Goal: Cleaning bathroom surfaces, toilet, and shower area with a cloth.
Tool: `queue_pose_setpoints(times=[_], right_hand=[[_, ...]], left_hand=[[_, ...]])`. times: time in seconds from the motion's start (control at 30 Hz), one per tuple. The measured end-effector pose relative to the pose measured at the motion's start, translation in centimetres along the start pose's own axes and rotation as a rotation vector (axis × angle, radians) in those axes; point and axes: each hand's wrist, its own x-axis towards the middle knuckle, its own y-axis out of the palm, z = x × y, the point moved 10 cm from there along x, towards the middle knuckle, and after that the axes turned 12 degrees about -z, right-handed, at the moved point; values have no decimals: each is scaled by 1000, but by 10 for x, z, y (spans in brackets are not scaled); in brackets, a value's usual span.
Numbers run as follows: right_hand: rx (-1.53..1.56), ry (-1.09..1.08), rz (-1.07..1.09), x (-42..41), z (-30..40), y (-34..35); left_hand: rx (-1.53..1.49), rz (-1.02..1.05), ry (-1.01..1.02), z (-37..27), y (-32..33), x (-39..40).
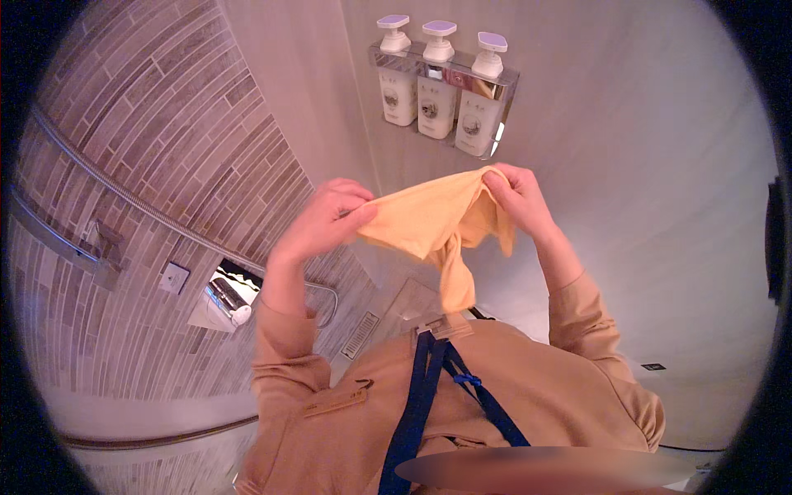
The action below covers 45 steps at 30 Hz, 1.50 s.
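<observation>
Between my two hands a yellow cloth (427, 216) is stretched, with a twisted end hanging down in the middle. My left hand (328, 219) grips its left corner between thumb and fingers. At the upper right, my right hand (516, 195) pinches the other part of the cloth, and a loose fold droops beside it. The cloth hangs in the air in front of my torso, below three white pump bottles (436, 105) held in a clear wall rack (445, 62).
On the left is a tiled wall (167, 124) with a metal shower hose (142, 201), a shower fitting (108, 260) and a small niche holding bottles (229, 297). A floor drain grate (361, 335) lies below my left forearm. Blue lanyard straps (421, 396) hang over my tan top.
</observation>
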Motion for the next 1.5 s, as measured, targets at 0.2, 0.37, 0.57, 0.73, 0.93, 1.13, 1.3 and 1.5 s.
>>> queue_pose_setpoints(times=[0.2,0.37,0.57,0.73,0.93,1.13,1.3,1.5], right_hand=[[292,6,129,-22,-32,35],[249,158,152,-52,-74,37],[219,212,24,-75,-127,1],[278,333,-30,-91,-166,-9],[295,359,30,-89,-166,16],[293,307,82,-98,-155,37],[294,514,-38,-119,-190,14],[349,511,-128,-124,-202,9]], left_hand=[[-911,-401,-642,-2,-15,26],[-1086,-406,-394,-29,3,121],[5,-65,9,-56,38,178],[539,-1,160,-70,43,188],[500,-93,220,-58,40,188],[192,-502,299,-21,14,105],[-10,-571,34,16,-20,119],[585,35,92,-2,5,203]])
